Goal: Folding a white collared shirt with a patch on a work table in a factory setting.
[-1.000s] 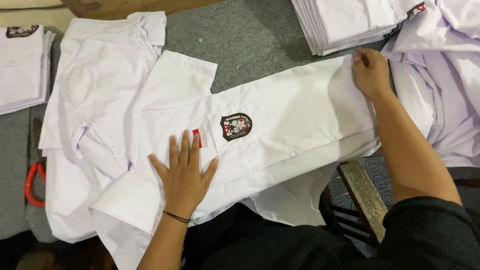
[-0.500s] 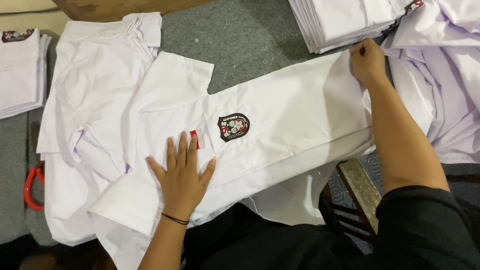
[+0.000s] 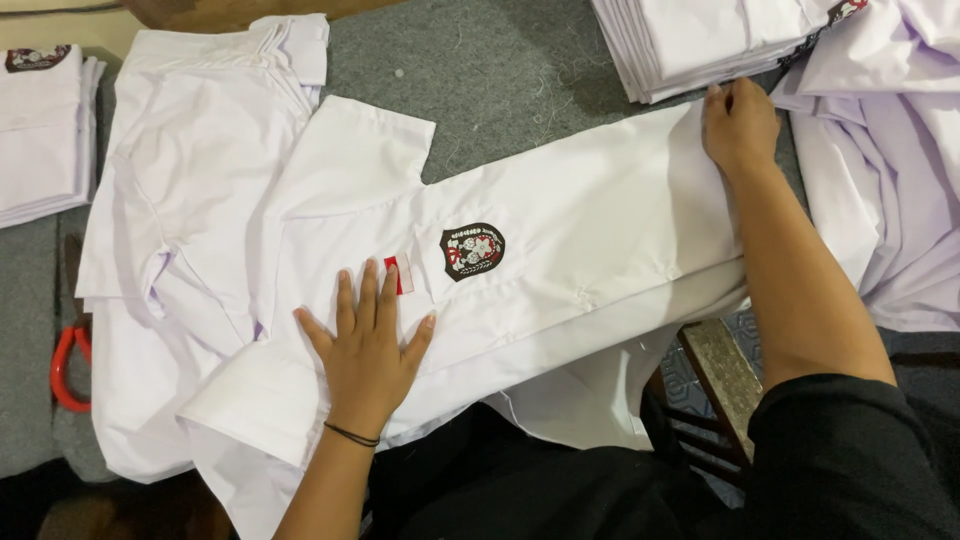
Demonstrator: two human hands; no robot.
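At frame centre, the white uniform shirt lies half folded; left hand presses flat, fingers spread, right hand pinches its hem; sleeve unfolded.

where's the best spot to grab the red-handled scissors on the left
Probably the red handle loop: it is the only part showing, poking out from under the white shirt's left edge on the grey mat. Come from the left, hooking fingers through the loop; the blades are hidden. The left hand lies flat on another shirt nearby.
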